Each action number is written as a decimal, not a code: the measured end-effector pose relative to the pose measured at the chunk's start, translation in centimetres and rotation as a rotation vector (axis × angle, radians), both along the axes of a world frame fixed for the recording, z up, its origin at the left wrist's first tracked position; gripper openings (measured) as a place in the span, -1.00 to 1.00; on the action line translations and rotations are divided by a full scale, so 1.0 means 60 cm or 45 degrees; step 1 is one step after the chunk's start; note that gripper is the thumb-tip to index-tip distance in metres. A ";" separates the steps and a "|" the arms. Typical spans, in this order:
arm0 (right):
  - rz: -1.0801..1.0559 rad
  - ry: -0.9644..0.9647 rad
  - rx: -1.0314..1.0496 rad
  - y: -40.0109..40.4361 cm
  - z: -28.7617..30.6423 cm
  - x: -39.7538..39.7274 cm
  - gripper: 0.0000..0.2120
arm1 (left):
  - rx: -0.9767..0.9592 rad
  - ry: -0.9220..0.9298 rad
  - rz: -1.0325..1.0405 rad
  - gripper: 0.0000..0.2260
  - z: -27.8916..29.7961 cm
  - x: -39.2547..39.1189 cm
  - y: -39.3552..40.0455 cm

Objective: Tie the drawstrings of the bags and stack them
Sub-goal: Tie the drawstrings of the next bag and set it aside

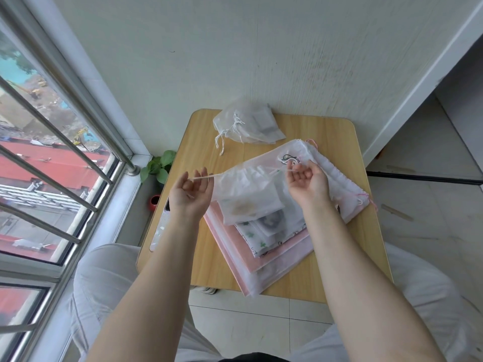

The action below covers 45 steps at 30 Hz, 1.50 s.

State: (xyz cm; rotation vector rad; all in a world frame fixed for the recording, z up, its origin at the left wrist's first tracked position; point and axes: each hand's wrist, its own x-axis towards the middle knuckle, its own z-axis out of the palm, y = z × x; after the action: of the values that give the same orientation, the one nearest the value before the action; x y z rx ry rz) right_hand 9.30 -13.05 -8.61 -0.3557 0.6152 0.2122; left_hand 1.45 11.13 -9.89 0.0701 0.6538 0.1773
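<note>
A small translucent white drawstring bag (245,194) lies on top of a stack of bags (264,254), pink and printed, on the wooden table (326,131). My left hand (190,192), palm up, pinches the bag's left drawstring (206,176) and holds it taut out to the left. My right hand (308,181), also palm up, grips the right drawstring at the bag's gathered mouth. A larger white bag with pink cords (339,184) lies under my right hand. At the table's far edge sits a pile of small white bags (248,124) with knotted cords.
A window with metal bars (52,158) runs along the left. A potted green plant (159,165) and a red pot (154,202) stand on the floor left of the table. A wall is directly behind the table. My knees flank the near edge.
</note>
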 end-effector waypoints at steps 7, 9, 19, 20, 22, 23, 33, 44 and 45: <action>0.441 -0.008 -0.803 0.012 0.002 -0.001 -0.75 | 0.581 0.187 -0.318 -0.64 0.012 0.013 -0.013; 0.474 -0.059 -1.174 0.022 0.009 -0.003 -0.72 | 1.048 0.362 -0.434 -0.66 0.017 0.017 -0.020; 0.592 -0.484 -2.437 0.031 0.000 -0.017 -0.68 | 2.225 0.643 -0.461 -0.68 0.023 -0.004 -0.052; 0.608 -0.481 -2.479 0.032 0.000 -0.019 -0.69 | 2.270 0.653 -0.473 -0.68 0.023 -0.004 -0.054; 0.637 -0.496 -2.537 0.036 0.001 -0.023 -0.67 | 2.317 0.667 -0.491 -0.67 0.023 -0.002 -0.055; 0.642 -0.519 -2.557 0.038 0.006 -0.025 -0.66 | 2.328 0.673 -0.512 -0.67 0.024 0.000 -0.056; 1.055 -0.836 -1.857 0.068 0.073 -0.028 -0.71 | 1.707 -0.040 -1.034 -0.69 0.074 0.020 -0.085; 0.982 -0.956 -1.464 0.083 0.124 -0.027 -0.58 | 1.851 -0.273 -1.345 -0.74 0.094 0.022 -0.105; 0.932 -0.928 -1.470 0.080 0.119 -0.022 -0.64 | 1.787 -0.274 -1.315 -0.70 0.099 0.023 -0.101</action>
State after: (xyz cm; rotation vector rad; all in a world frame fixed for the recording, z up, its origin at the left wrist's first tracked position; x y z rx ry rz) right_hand 8.01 -8.26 -1.46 -1.6959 -0.2176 0.3837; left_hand 2.86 5.06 -3.97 1.6778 0.1068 -0.3875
